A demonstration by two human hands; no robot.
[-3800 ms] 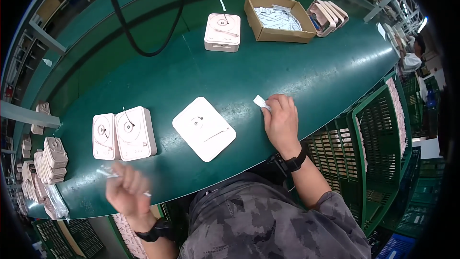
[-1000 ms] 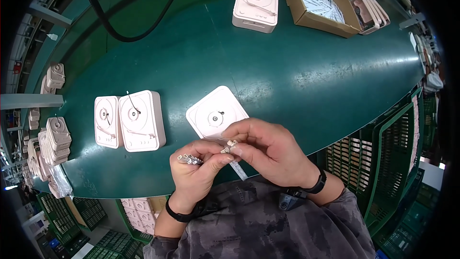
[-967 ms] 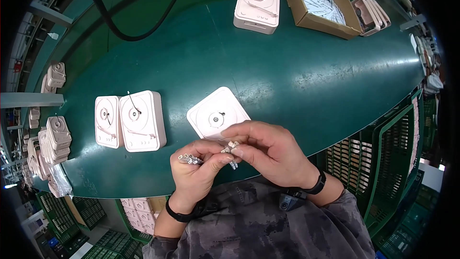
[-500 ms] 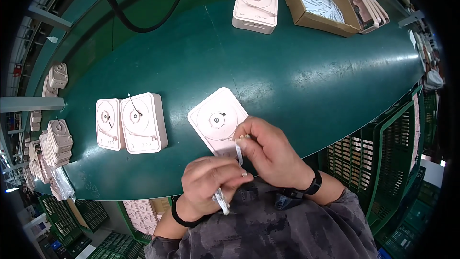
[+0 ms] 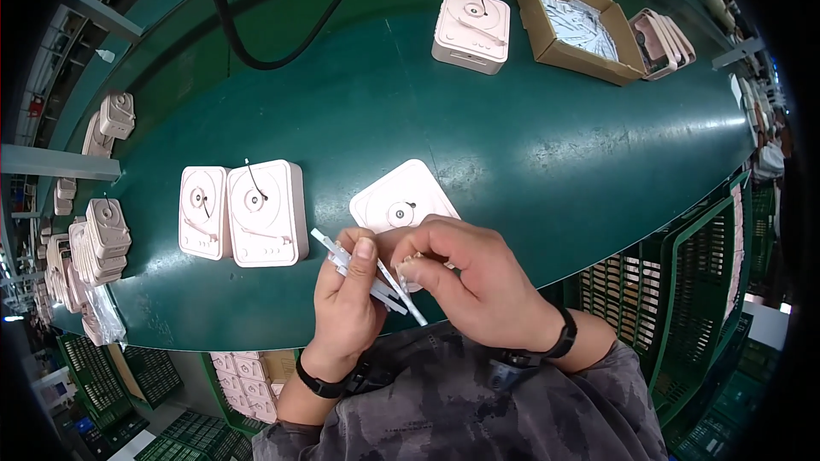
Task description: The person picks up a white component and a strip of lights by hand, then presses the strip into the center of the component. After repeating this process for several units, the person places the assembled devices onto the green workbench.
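Observation:
My left hand point(image 5: 348, 294) is closed around several thin white strips point(image 5: 331, 248), whose ends stick out on both sides of the thumb. Beside it, my right hand point(image 5: 465, 277) pinches finger and thumb together near one white strip point(image 5: 412, 303) that slants down between the hands. What exactly sits in the right fingertips is too small to make out. Just beyond both hands, a pale pink box shaped like a small record player point(image 5: 389, 192) lies face up on the green table point(image 5: 530, 179); the hands cover its near part.
Two more pink record-player units point(image 5: 266, 226) lie side by side at left. Another unit point(image 5: 471, 30) stands at the far side, near a cardboard box point(image 5: 547, 47) of white strips and stacked pink shells point(image 5: 662, 43). Green crates point(image 5: 692, 290) flank the table's right edge; a black cable point(image 5: 248, 55) loops overhead.
My left hand has turned thumb-up and risen toward the pink unit, so the strips now fan out beyond its fingers. My right hand has shifted slightly left and down.

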